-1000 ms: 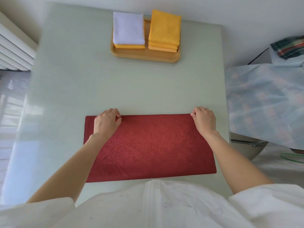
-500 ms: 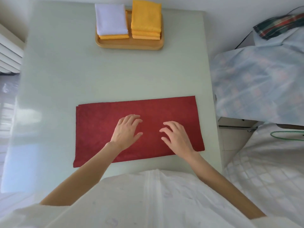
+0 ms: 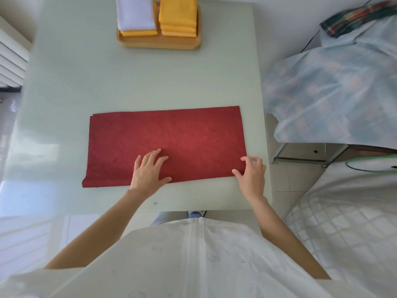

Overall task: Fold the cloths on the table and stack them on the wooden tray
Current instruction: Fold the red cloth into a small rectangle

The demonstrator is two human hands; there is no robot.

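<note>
Wooden tray [image 3: 159,43], table's far edge: white cloth [image 3: 135,12] atop yellow cloth; beside it, yellow stack [image 3: 178,16]. Red cloth [image 3: 167,143]: flat, near edge. Left hand [image 3: 149,172]: fingers spread, pressing it. Right hand [image 3: 251,174]: fingers loosely curled at its right corner; grip unclear.

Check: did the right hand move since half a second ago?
Yes. The right hand went from the middle of the red rectangular cloth out to its near right corner, at the pale table's right edge.
</note>
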